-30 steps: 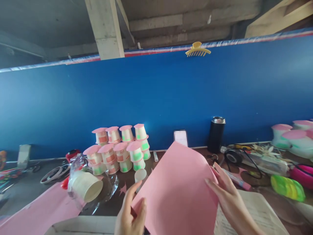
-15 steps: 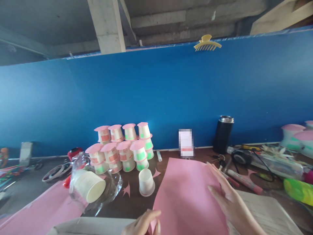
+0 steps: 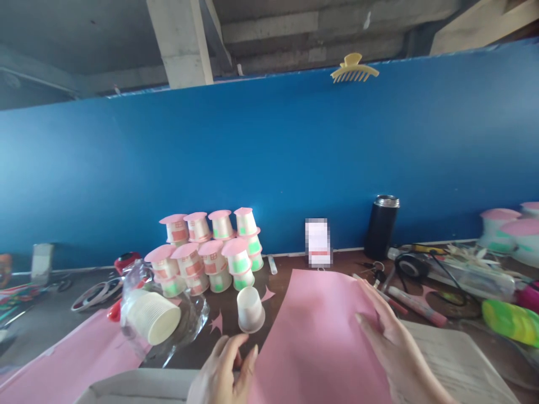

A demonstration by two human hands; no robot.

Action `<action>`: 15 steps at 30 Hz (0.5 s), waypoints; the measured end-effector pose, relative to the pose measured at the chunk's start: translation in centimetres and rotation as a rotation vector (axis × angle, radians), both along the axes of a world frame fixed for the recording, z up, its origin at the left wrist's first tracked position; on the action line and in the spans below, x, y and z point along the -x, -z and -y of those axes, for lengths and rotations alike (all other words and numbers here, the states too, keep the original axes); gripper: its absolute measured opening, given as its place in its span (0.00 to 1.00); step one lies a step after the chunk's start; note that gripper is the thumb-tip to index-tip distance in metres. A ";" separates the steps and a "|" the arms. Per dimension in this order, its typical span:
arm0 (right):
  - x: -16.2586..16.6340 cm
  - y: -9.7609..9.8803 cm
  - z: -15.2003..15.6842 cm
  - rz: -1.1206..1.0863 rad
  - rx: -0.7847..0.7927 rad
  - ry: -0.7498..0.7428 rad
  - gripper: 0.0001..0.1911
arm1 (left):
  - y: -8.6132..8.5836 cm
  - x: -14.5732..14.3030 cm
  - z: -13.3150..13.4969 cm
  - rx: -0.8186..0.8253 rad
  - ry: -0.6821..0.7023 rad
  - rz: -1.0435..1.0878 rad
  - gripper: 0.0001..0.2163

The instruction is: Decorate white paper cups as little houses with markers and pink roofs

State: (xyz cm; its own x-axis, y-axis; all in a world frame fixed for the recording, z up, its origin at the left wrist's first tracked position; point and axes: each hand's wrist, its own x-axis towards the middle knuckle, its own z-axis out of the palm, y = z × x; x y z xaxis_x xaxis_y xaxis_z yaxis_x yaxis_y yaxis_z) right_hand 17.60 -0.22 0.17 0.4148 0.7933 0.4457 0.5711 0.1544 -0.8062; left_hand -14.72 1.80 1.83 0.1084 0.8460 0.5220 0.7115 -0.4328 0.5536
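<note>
A large sheet of pink paper [image 3: 311, 331] stands slightly raised in front of me, curving at its top edge. My right hand [image 3: 387, 336] grips its right edge, thumb on the near face and fingers behind. Just off the sheet's left edge is my left hand [image 3: 227, 367], its thumb and index finger apart with nothing seen between them. Beyond that hand an upside-down white paper cup [image 3: 249, 310] stands on the dark table. Pink paper scraps [image 3: 217, 322] lie beside the cup.
Several stacked cups with pink paper tops [image 3: 210, 255] stand at the back left, near a bagged stack of cups [image 3: 155, 320]. A black flask [image 3: 381, 227] stands against the blue partition [image 3: 273, 151]. Markers, keys and a bright green item [image 3: 509, 322] lie to the right.
My left hand has come off the sheet's left edge and moved up and left, its fingers parting. The right hand keeps its hold on the paper.
</note>
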 end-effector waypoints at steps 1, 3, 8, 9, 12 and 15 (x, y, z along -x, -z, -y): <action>0.0 0.0 0.0 -0.015 0.000 0.011 0.31 | 0.2 0.1 -0.1 0.031 -0.007 -0.009 0.15; -0.1 -0.1 0.1 -0.035 -0.006 0.045 0.31 | 0.5 0.2 0.0 0.098 -0.003 -0.011 0.17; -1.1 0.6 -0.2 -0.055 -0.011 0.193 0.31 | 0.2 -0.1 0.3 0.181 0.135 -0.008 0.17; -1.4 0.8 -0.3 -0.060 -0.016 0.206 0.31 | 0.0 -0.2 0.4 0.169 0.166 -0.010 0.17; -1.9 1.1 -0.5 -0.063 -0.011 0.205 0.30 | -0.5 -0.4 0.4 0.155 0.201 -0.042 0.16; -1.6 0.6 -0.5 -0.057 0.000 0.189 0.28 | -0.6 0.2 0.2 0.199 0.194 -0.091 0.13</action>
